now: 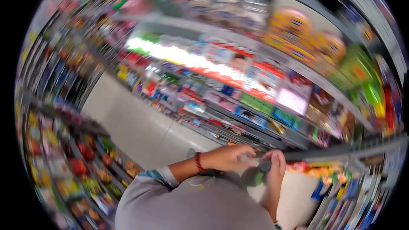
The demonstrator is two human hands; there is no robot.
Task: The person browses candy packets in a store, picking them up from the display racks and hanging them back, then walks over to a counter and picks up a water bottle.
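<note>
At the bottom middle of the head view, my right hand point(276, 168) is closed around the upper end of a small bottle point(251, 176). The bottle has a dark cap and a patch of green, and blur hides its label. Just left of it, my left hand point(228, 157) has its fingers curved and the thumb apart, with nothing visible between them. Its fingertips are close to the bottle's cap, but I cannot tell whether they touch. A dark red beaded bracelet circles my left wrist.
Shelves of packaged goods point(238, 72) run diagonally ahead, with yellow boxes point(294, 32) at upper right. More shelves point(81, 157) stand at left. Upright books or magazines point(349, 204) line the lower right. Pale floor tiles point(132, 119) show in the aisle. Much is motion-blurred.
</note>
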